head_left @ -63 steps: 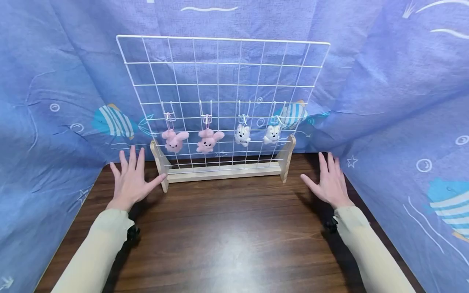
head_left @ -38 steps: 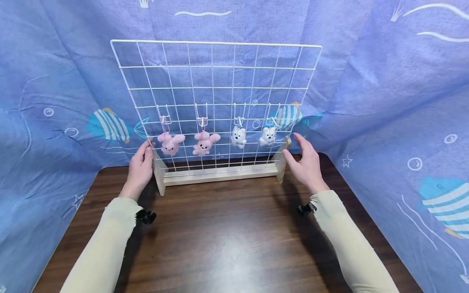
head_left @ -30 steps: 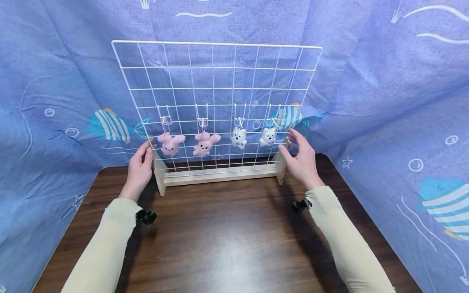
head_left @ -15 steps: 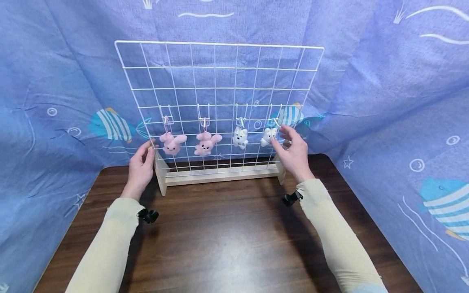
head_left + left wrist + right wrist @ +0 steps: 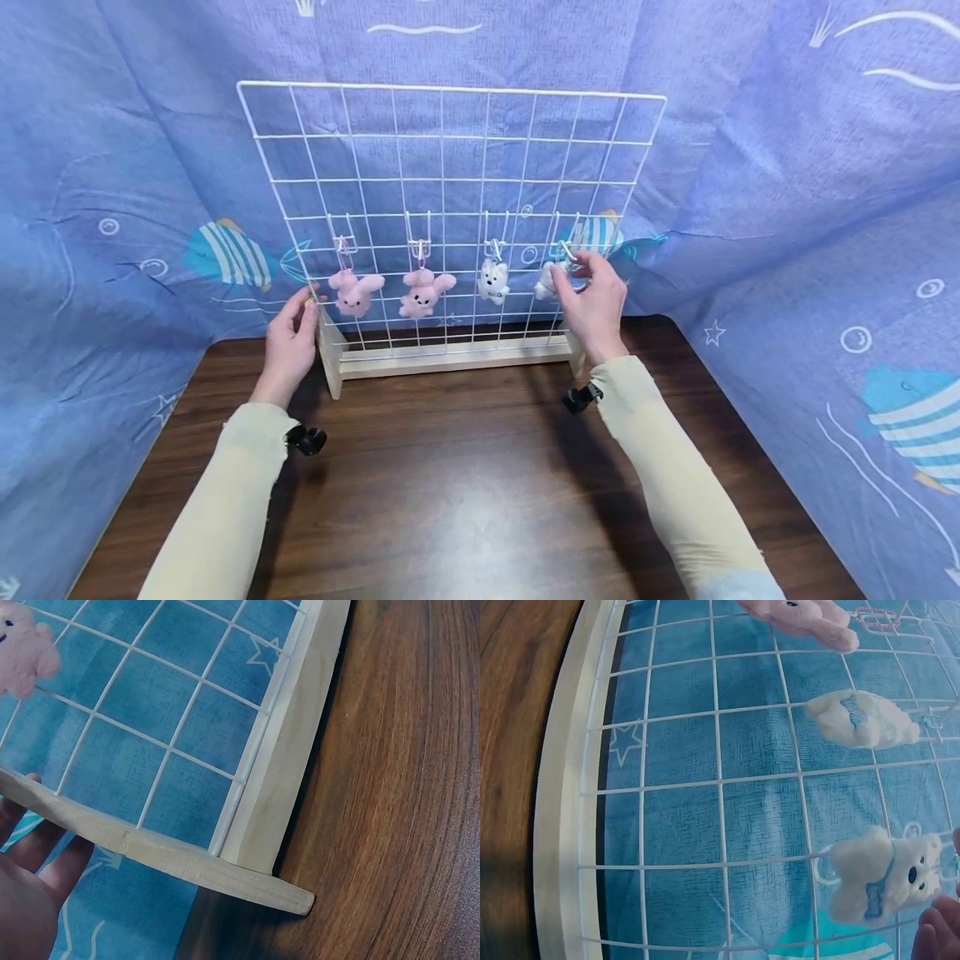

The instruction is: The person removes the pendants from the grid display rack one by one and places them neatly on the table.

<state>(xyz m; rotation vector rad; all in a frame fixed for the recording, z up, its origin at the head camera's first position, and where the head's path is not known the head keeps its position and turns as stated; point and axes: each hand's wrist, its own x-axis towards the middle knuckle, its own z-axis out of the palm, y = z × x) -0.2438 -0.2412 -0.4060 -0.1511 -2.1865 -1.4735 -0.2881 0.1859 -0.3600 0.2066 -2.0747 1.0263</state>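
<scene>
A white wire grid rack (image 5: pixel 450 88) stands upright in a pale wooden base (image 5: pixel 450 357). My left hand (image 5: pixel 291 346) grips the top of the base's left end piece (image 5: pixel 172 859), fingers behind the wood. On the rack's right side, my right hand (image 5: pixel 596 308) pinches a white plush bear keychain (image 5: pixel 881 874) near its head, just below its hook; the thumb partly covers the bear in the head view. To its left hang another white bear keychain (image 5: pixel 492 281) and two pink plush bunny keychains, one in the middle (image 5: pixel 422 296) and one far left (image 5: pixel 354 296).
The rack rests at the back of a dark brown wood-grain table (image 5: pixel 450 483). Blue cloth (image 5: pixel 787 208) with fish and star prints closes in the back and both sides. Black camera mounts sit at both wrists.
Both hands came from lying spread on the table beside the rack. The left took hold of the base's left end; the right moved in past the right end to the rightmost bear keychain.
</scene>
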